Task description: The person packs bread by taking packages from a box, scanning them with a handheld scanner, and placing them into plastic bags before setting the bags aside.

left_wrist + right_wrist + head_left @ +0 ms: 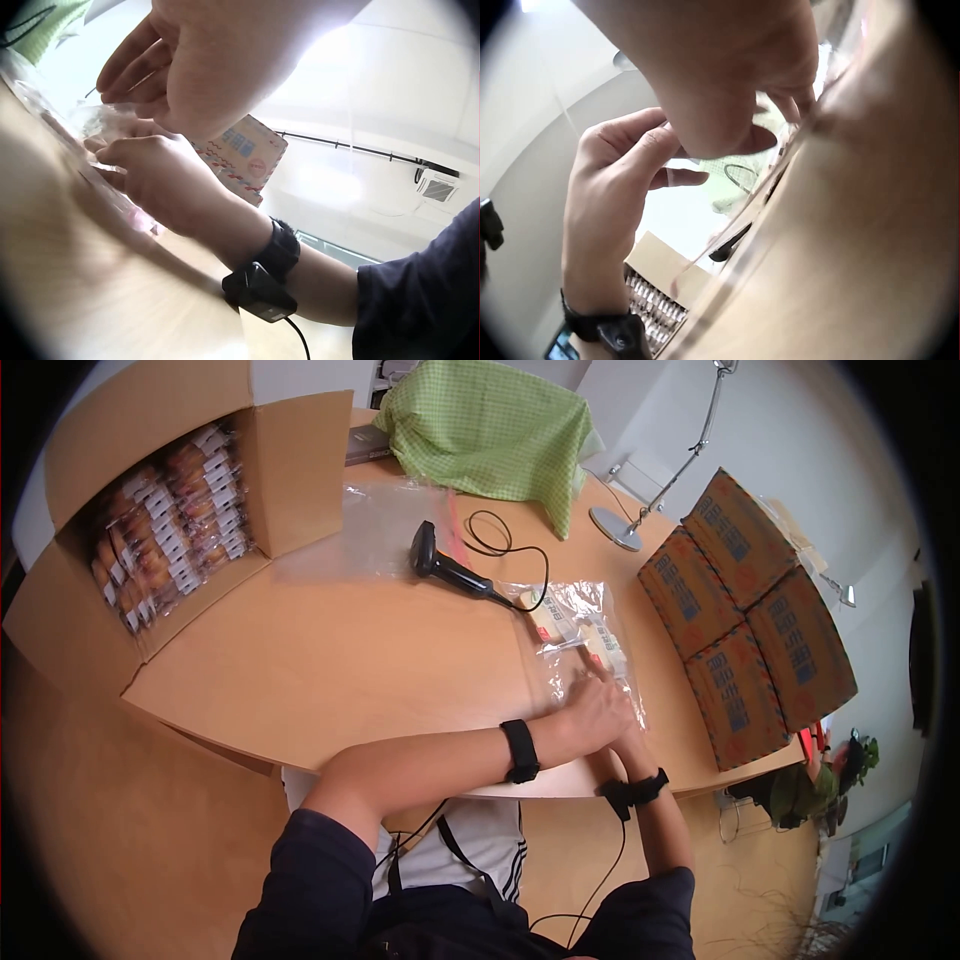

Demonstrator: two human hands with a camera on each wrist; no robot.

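Note:
My left hand (595, 712) crosses over my right hand at the table's near edge. In the left wrist view, the left hand (217, 67) has its fingers extended above the right hand (154, 176). The right fingers (112, 152) are at a clear plastic bag (105, 118); whether they pinch it I cannot tell. In the head view, one fingertip overlaps the nearer of two small pale packets, a right one (603, 647) and a left one (545, 617), both at the bag (590, 595). The right wrist view has the right hand (735, 90) before the left hand (611, 187).
A corded barcode scanner (450, 572) lies beyond the packets, near another clear bag (390, 525). At left, an open carton (300, 480) holds rows of wrapped items. Printed brown boxes (745, 620) stand right. Behind are a green checked cloth (490, 425) and a lamp (615, 530).

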